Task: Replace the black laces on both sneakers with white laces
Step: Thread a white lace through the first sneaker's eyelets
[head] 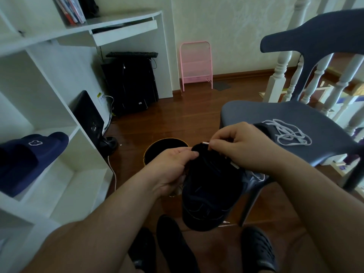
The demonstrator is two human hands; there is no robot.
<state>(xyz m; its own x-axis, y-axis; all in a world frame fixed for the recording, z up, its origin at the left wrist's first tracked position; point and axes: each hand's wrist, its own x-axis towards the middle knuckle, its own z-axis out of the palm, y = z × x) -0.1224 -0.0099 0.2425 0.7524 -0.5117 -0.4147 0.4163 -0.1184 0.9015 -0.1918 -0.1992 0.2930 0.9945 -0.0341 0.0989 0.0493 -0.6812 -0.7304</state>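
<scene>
A black sneaker (210, 190) hangs in front of me, held over the floor. My left hand (173, 166) grips its upper edge from the left, fingers curled round the material. My right hand (242, 144) pinches the tip of a white lace (205, 143) at the top of the shoe; more of that lace shows below the wrist. A loose bundle of white lace (291, 134) lies on the seat of the grey chair (315, 119). Another black sneaker (175, 243) lies on the floor below.
White shelving (59, 119) stands at the left with a navy slipper (29, 158) on it. A round black bin (165, 150) sits on the wood floor beyond my hands. White banister posts (279, 75) rise behind the chair. My feet wear dark clogs (260, 251).
</scene>
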